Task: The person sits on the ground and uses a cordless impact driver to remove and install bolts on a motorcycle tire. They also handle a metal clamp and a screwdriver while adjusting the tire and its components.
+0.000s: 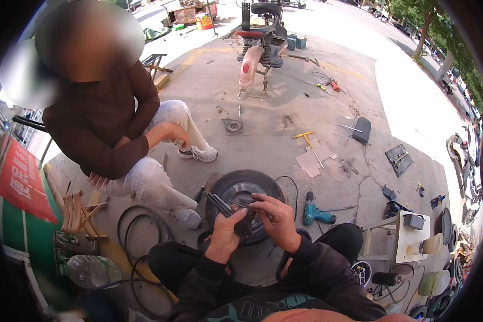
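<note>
Wheel [240, 189], black-tyred, lies flat on the ground [279, 121], directly below my left grip [226, 231] and right grip [277, 217]. From my remote seat I see the left one wrapped around dark, slender pieces [218, 203] that stick out past the thumb; I cannot tell their exact kind. The right one is just beside it, fingers curled, and I cannot tell whether anything small is pinched there. To its right, a teal cordless drill [309, 208] lies near the wheel. Well ahead of both, a yellow T-handled tool [312, 147] lies partly over cardboard [308, 162]. Left of my left grip sits a person [104, 121] in white trousers.
</note>
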Motion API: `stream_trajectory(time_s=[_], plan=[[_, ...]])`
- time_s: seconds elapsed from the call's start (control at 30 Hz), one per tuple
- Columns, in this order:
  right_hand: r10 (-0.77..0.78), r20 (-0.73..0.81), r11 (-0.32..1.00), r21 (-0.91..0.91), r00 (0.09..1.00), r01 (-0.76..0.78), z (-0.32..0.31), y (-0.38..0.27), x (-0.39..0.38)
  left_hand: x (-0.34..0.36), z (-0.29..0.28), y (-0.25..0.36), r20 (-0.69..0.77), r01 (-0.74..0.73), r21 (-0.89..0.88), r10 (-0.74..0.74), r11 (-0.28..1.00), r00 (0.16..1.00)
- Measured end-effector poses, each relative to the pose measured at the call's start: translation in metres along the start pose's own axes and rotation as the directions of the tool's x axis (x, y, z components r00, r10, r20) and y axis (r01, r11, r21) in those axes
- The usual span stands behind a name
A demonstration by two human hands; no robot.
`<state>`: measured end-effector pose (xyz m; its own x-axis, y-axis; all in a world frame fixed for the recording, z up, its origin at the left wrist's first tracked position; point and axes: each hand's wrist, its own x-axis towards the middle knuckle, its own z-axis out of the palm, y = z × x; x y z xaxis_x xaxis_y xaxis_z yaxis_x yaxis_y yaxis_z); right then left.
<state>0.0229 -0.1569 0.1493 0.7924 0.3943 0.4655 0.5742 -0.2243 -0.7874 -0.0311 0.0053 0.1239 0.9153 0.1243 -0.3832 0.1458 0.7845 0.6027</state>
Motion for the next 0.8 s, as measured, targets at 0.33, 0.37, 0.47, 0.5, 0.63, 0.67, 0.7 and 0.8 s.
stream_trajectory(time_s=[0.33, 0.37, 0.47, 0.5, 0.63, 0.67, 0.7, 0.8], plan=[[-0.088, 0.201, 0.991, -0.084, 0.976, 0.107, 0.003, -0.021, 0.011, 0.006, -0.013, 0.01, -0.093, -0.014, -0.041, 0.01, 0.999, 0.996], [-0.057, 0.201, 0.995, -0.071, 0.978, 0.073, 0.003, -0.017, 0.009, 0.006, -0.013, 0.011, -0.096, -0.008, -0.038, 0.004, 0.999, 0.995], [0.04, 0.151, 0.994, 0.099, 0.988, -0.055, 0.007, -0.015, 0.005, 0.004, -0.013, 0.013, -0.081, -0.048, -0.034, 0.046, 0.998, 0.996], [0.077, 0.13, 0.979, 0.177, 0.989, -0.099, 0.009, -0.015, 0.003, 0.004, -0.013, 0.015, -0.078, -0.059, -0.036, 0.056, 0.998, 0.995], [0.138, 0.11, 0.92, 0.354, 0.984, -0.169, 0.006, -0.019, -0.006, 0.007, -0.02, 0.025, -0.127, -0.109, -0.075, 0.099, 0.991, 0.987], [0.156, 0.125, 0.905, 0.379, 0.98, -0.193, 0.002, -0.019, -0.008, 0.009, -0.022, 0.029, -0.147, -0.122, -0.094, 0.108, 0.988, 0.983], [0.175, 0.138, 0.889, 0.402, 0.975, -0.217, -0.002, -0.018, -0.01, 0.011, -0.024, 0.033, -0.133, -0.146, -0.12, 0.13, 0.982, 0.983], [0.266, 0.203, 0.794, 0.508, 0.942, -0.334, -0.026, -0.024, -0.012, 0.024, -0.053, 0.038, -0.234, -0.249, -0.215, 0.197, 0.944, 0.952]])
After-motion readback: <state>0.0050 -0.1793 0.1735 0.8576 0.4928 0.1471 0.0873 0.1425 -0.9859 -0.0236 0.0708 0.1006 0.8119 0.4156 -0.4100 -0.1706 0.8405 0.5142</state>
